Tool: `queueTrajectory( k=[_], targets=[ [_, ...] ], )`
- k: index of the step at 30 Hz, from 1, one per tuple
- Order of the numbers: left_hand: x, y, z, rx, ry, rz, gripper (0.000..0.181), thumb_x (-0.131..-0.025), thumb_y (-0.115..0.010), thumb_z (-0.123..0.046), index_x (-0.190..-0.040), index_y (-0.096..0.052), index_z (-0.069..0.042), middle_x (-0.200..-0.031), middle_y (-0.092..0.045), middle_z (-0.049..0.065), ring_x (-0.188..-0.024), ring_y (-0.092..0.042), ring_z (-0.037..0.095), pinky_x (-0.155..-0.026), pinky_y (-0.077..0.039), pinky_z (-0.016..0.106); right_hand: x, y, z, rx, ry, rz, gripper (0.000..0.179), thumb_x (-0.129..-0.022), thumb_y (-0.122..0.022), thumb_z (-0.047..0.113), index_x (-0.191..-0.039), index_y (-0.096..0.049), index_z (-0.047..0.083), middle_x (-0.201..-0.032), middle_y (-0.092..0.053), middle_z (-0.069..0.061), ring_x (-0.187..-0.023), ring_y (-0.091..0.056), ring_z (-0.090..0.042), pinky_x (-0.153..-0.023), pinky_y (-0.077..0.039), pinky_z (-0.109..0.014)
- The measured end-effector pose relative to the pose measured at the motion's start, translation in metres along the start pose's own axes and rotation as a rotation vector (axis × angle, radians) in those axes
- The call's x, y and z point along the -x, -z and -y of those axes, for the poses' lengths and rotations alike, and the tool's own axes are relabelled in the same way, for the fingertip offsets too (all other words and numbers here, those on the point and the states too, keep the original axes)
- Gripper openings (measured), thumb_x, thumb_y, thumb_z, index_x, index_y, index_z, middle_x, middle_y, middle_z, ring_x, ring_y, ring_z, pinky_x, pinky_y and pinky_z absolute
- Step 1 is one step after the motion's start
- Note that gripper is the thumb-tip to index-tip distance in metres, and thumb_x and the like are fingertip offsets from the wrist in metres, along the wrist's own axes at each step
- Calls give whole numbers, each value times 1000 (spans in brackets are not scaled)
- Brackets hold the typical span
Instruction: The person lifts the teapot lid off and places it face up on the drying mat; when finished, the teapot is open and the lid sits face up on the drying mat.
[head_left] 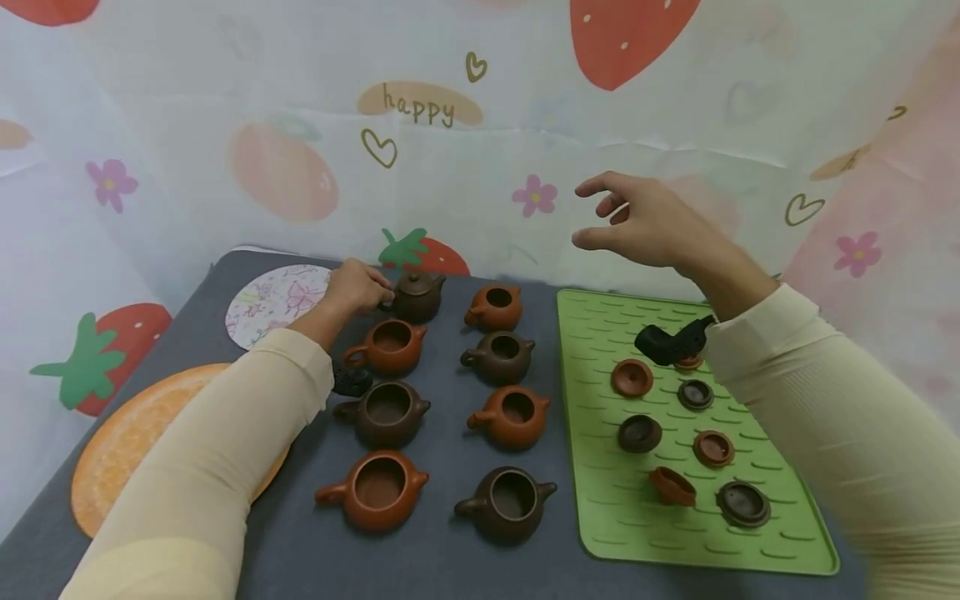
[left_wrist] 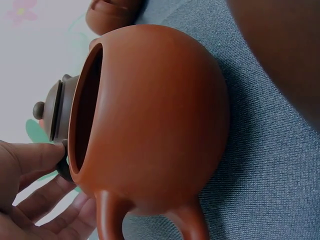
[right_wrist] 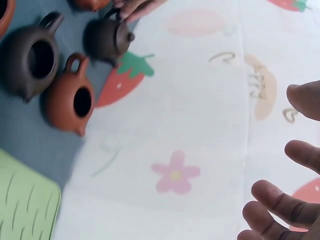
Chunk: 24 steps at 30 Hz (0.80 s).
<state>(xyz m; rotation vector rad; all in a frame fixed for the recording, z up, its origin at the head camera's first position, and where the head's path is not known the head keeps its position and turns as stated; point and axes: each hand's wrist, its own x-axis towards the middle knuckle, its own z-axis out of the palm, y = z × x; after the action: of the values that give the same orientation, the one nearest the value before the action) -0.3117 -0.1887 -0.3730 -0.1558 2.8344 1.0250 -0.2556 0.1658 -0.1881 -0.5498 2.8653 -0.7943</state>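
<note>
At the far end of the left row stands a dark brown teapot (head_left: 417,297) with its lid on. My left hand (head_left: 356,287) pinches its handle between thumb and fingers; the left wrist view shows the thumb (left_wrist: 42,156) against the handle, partly hidden by a nearer reddish-brown teapot (left_wrist: 155,115). That nearer pot (head_left: 393,346) is lidless, its handle toward my left wrist. My right hand (head_left: 637,218) hovers in the air above the far edge of the green mat, fingers spread and bent a little, holding nothing. In the right wrist view its fingertips (right_wrist: 267,195) show against the backdrop cloth.
Several lidless teapots, reddish (head_left: 517,417) and dark (head_left: 512,504), stand in two rows. Loose lids (head_left: 632,378) lie on the green mat (head_left: 600,533) at right. A patterned white round mat (head_left: 262,304) and an orange round mat (head_left: 135,425) lie at left. Cloth (head_left: 450,192) hangs behind.
</note>
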Motion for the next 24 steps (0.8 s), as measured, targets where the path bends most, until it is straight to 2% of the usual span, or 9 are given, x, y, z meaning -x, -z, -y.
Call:
queueTrajectory(
  k=[4, 13, 20, 24],
  targets=[
    [-1, 0, 0, -4, 1, 7, 21, -89, -69, -19, -103, -76, -5, -109, -67, 18, -105, -54, 36, -72, -49, 36, -11, -10, 8, -36, 39, -14, 59, -87, -70, 35, -139, -49, 18, -123, -50, -12, -111, -50, -27, -85, -44, -46],
    [0, 0, 0, -9, -5, 4, 21, -90, -68, -18, -103, -76, -4, -105, -68, 18, -97, -56, 35, -62, -50, 31, -38, -40, 19, -163, 132, -57, 52, -87, -71, 26, -135, -54, 15, -116, -53, -11, -104, -53, -25, -84, -45, -41],
    [-3, -1, 2, 8, 12, 17, 20, -90, -68, -17, -104, -76, -4, -106, -67, 18, -94, -57, 33, -60, -49, 30, -57, -68, 22, -281, 159, -73, 47, -88, -71, 22, -132, -56, 13, -112, -55, -10, -98, -54, -24, -81, -47, -39],
    [-2, 0, 1, 2, 4, 19, 20, -90, -68, -17, -103, -76, -5, -107, -67, 18, -97, -56, 34, -64, -49, 33, -67, -85, 24, -339, 169, -88, 44, -88, -71, 19, -130, -58, 12, -109, -57, -11, -96, -56, -25, -78, -48, -38]
  ],
)
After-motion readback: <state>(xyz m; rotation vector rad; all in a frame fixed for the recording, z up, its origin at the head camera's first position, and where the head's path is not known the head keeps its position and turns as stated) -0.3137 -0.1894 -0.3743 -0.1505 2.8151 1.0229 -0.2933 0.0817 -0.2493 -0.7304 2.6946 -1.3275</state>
